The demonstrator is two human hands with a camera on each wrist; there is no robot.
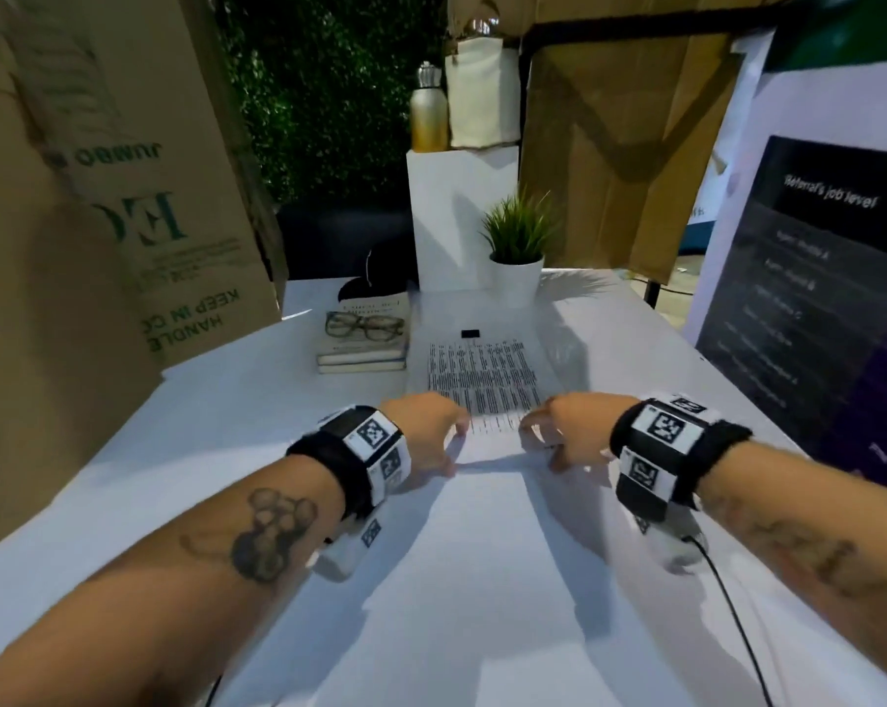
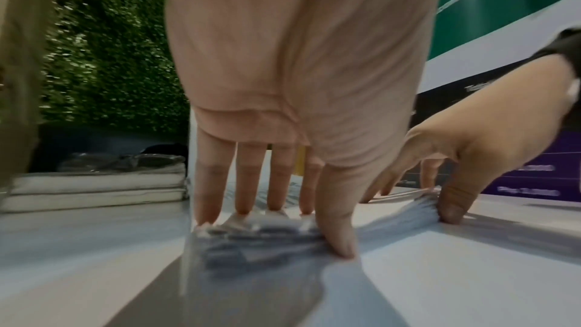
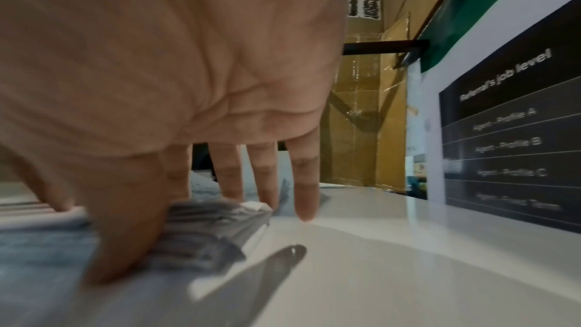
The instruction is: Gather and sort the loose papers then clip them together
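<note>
A stack of printed papers (image 1: 485, 380) lies lengthwise on the white table (image 1: 217, 477), straight ahead of me. My left hand (image 1: 451, 446) pinches its near left corner, fingers on top and thumb against the near edge. My right hand (image 1: 538, 441) holds the near right corner the same way. In the left wrist view the papers (image 2: 251, 238) fan slightly under the left hand (image 2: 298, 228), with the right hand (image 2: 440, 198) beyond. In the right wrist view the right hand (image 3: 188, 233) grips the layered paper edge (image 3: 207, 223), little finger on the table. A small black binder clip (image 1: 471, 333) lies at the stack's far end.
Two stacked books (image 1: 365, 357) with glasses (image 1: 364, 325) on top sit left of the papers. A potted plant (image 1: 516, 278) and a white pedestal (image 1: 457, 216) stand behind. A large cardboard box (image 1: 99, 222) borders the left, a dark poster (image 1: 809, 308) the right.
</note>
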